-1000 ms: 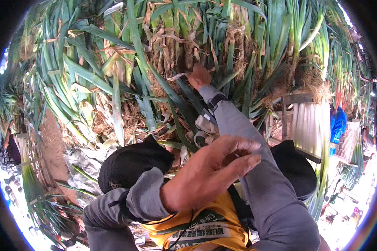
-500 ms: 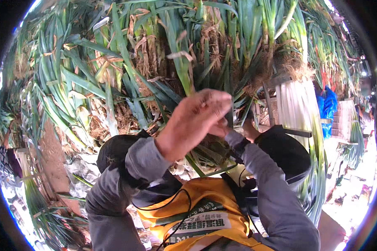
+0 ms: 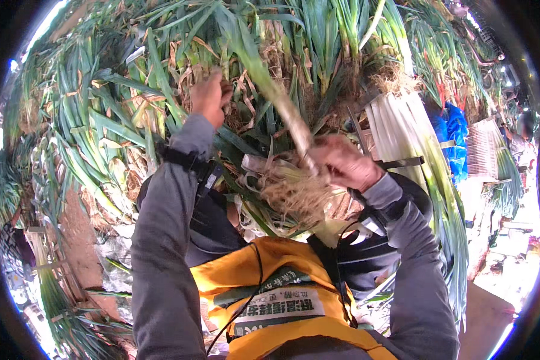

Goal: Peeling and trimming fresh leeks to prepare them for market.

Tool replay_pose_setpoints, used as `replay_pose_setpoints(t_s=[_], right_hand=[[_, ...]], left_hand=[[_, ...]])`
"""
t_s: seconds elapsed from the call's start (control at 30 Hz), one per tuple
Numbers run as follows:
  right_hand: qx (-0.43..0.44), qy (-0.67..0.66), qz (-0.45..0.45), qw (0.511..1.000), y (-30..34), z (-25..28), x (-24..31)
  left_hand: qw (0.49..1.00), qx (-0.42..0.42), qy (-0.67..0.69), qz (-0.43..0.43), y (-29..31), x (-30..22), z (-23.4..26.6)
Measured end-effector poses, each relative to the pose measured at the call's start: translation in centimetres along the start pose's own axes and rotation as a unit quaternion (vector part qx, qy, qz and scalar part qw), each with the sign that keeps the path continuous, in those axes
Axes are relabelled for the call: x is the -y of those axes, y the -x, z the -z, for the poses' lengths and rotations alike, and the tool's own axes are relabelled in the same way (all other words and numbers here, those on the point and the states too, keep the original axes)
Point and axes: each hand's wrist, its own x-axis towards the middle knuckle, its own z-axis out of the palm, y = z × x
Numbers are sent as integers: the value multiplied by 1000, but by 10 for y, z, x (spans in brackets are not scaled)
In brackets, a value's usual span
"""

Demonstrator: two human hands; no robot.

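Note:
A long green onion [image 3: 288, 115] with a pale stalk and green leaves slants before me, blurred by motion. My right hand [image 3: 348, 163] is closed round its lower, pale end. Just below that hand lies a tangle of pale brown roots [image 3: 297, 191]. To the left and farther off, my left hand [image 3: 209, 101] is raised in front of the heaped onions, fingers curled; whatever they may hold is hidden. Untrimmed green onions [image 3: 111, 120] with dry leaves and soil-covered roots fill the space beyond both hands.
At my right, cleaned white onion stalks [image 3: 405, 123] lie bundled in a rack with a dark metal bar [image 3: 400, 162]. Behind it are a blue plastic bag [image 3: 453, 141] and another bundle [image 3: 485, 150]. More onions [image 3: 63, 306] lie at lower left.
My hands, crossed close together before, are now apart: the left has moved far and left, the right lower. A green onion now slants out from the right hand, and roots show below.

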Motion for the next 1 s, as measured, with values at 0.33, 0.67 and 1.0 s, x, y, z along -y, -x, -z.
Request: replay_pose_setpoints(t_s=[0.33,0.67,1.0], right_hand=[[-100,-231,-296,921,64,-7,60],[145,154,-270,939,56,1,64],[-270,301,-4,914,-126,-29,17]], left_hand=[[971,129,108,170,12,20,-26],[938,281,198,-50,51,-46,-59],[964,205,75,-152,40,-52,-45]])
